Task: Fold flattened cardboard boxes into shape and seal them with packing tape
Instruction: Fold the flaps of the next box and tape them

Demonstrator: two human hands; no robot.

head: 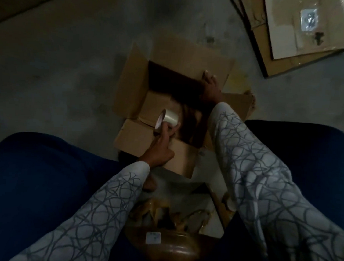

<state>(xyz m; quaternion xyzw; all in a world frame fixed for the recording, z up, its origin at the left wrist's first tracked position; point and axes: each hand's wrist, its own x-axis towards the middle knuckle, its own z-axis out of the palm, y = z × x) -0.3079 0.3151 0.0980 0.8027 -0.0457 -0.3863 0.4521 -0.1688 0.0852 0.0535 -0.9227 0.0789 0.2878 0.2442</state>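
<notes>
While the cardboard box (129, 85) sits open on the concrete floor (61, 66) between the person's knees, its four flaps are spread outward and its inside is dark. The left hand (160, 147) reaches over the near flap and grips a roll of clear packing tape (168, 119), fingers curled round the roll's rim and thumb against its side; the roll hangs just above the near-left corner of the box opening. The right hand (209, 86) lies at the far right corner, its fingertips resting over the edge of the far flap. In the dim light I cannot tell whether it pinches the flap or only presses on it. Both forearms wear pale sleeves with a grey scribbled line pattern, and the legs on either side are in dark blue cloth. A bare foot (251, 103) shows just beyond the right flap. Flattened cardboard sheets (309, 37) lie stacked on the floor at the upper right, well apart from the box.
</notes>
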